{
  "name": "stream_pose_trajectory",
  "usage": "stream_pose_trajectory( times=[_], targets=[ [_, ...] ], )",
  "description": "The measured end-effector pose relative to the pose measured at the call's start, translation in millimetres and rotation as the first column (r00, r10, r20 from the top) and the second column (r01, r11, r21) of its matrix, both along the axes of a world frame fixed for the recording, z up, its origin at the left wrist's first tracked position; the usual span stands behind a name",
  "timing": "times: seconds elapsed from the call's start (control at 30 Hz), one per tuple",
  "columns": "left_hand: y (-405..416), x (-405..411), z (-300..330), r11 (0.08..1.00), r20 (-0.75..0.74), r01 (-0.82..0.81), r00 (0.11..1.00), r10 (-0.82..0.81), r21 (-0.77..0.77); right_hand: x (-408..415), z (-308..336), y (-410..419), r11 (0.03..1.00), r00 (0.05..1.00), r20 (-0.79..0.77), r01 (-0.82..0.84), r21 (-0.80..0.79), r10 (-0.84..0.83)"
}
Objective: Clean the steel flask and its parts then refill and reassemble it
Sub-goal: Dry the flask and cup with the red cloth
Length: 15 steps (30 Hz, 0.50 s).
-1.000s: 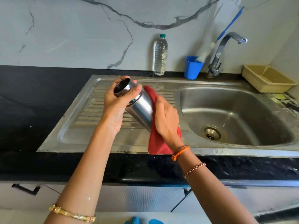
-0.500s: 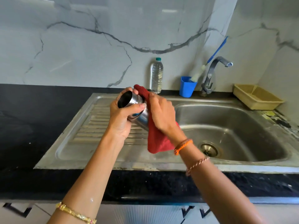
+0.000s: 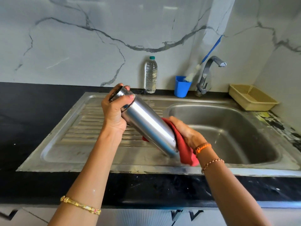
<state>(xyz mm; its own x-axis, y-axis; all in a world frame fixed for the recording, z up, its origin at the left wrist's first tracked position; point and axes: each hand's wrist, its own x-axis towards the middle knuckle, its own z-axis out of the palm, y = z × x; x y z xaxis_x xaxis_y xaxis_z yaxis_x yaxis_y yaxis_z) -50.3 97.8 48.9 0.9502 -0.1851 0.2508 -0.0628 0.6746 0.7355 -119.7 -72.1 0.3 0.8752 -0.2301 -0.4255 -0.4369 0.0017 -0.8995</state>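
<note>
The steel flask (image 3: 146,123) is tilted over the draining board, open mouth up and to the left, base down to the right. My left hand (image 3: 114,111) grips it around the neck. My right hand (image 3: 187,132) holds a red cloth (image 3: 184,147) pressed against the flask's lower right side near the base. No cap or other flask part is in sight.
The steel sink (image 3: 228,129) lies to the right, its tap (image 3: 210,70) behind it. A clear water bottle (image 3: 151,75) and a blue cup (image 3: 181,86) holding a brush stand at the wall. A yellow basket (image 3: 250,99) sits at the far right. Black counter surrounds the sink.
My right hand has slid the red cloth down the flask from near the neck to the base. Most of the steel body now shows bare. The camera has tilted too.
</note>
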Motion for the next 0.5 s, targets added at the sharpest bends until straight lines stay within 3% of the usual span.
stream_pose_trajectory(
  times=[0.03,0.13,0.23,0.33,0.4,0.47,0.5],
  targets=[
    [-3.1,0.6,1.7,1.000,0.000,-0.005,1.000,0.005,-0.006,-1.7,-7.0,-3.6,0.995,0.995,0.039,0.092,0.032,-0.094],
    [-10.7,0.0,2.9,0.999,-0.017,-0.028,0.999,0.027,-0.033,-5.1,-29.3,-9.9,0.883,0.930,0.111,0.288,0.371,-0.350],
    [-19.2,-1.6,3.2,0.995,-0.017,-0.080,0.997,0.079,-0.062,-9.9,-36.9,-6.4,0.680,0.862,0.067,0.346,0.646,-0.503],
    [-26.6,-1.8,7.3,0.985,-0.019,-0.137,0.991,0.136,-0.107,-13.3,-30.3,0.8,0.555,0.778,0.068,0.382,0.739,-0.625],
    [-31.3,-2.2,10.8,0.967,-0.050,-0.165,0.986,0.158,-0.197,-11.4,-21.6,4.7,0.561,0.721,0.089,0.450,0.695,-0.687],
    [-35.5,-3.8,16.3,0.955,-0.056,-0.154,0.988,0.144,-0.254,-9.0,-18.3,2.9,0.625,0.620,0.175,0.648,0.436,-0.765],
    [-37.6,-5.5,19.6,0.959,-0.044,-0.139,0.990,0.132,-0.246,-8.7,-17.8,3.9,0.605,0.561,0.227,0.733,0.311,-0.796]
  ],
)
